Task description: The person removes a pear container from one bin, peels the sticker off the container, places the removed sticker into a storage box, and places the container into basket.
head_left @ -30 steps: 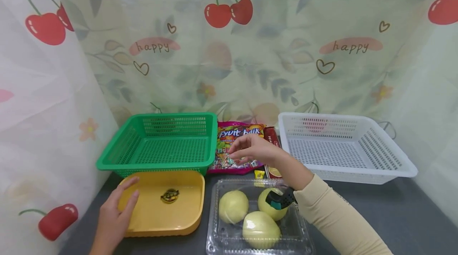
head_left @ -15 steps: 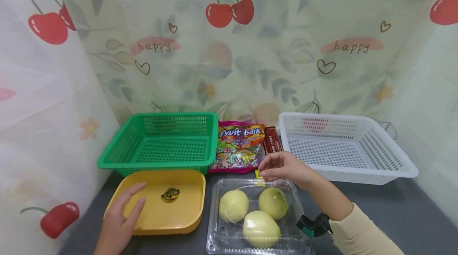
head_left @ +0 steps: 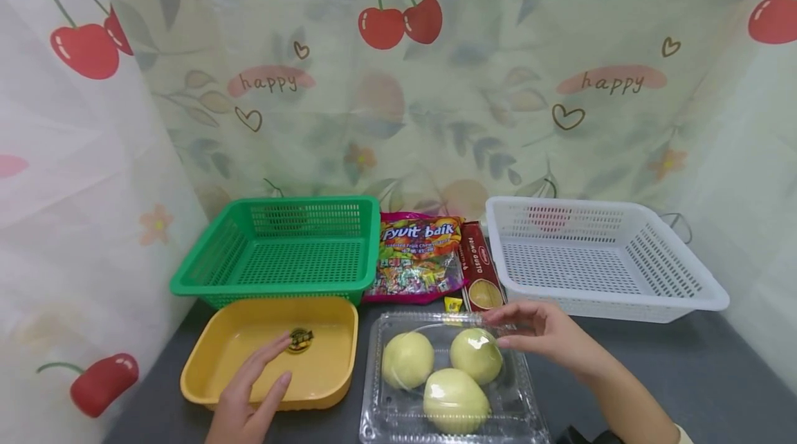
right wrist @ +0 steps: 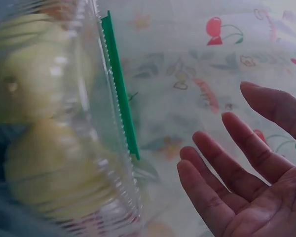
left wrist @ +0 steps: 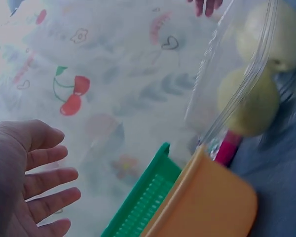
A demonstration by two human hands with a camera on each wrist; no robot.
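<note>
The left hand (head_left: 249, 389), fingers loosely spread and holding nothing, shows in front of the smooth, round-cornered yellow tray (head_left: 218, 357). The right hand (head_left: 535, 326) is likewise relaxed and free of any load, fingers gently bent near the far right corner of a clear, ribbed plastic box (head_left: 387, 416); the fingertips seem just clear of it, though the murky right wrist view leaves some doubt. Three round, pale yellow-green fruits (head_left: 456, 401) sit inside this box, which lies on the dark matte table (head_left: 679, 375), right of the tray. Behind stand a green perforated basket (head_left: 274, 290), a glossy, crinkled sweets bag (head_left: 414, 261) and a white lattice basket (head_left: 598, 300).
</note>
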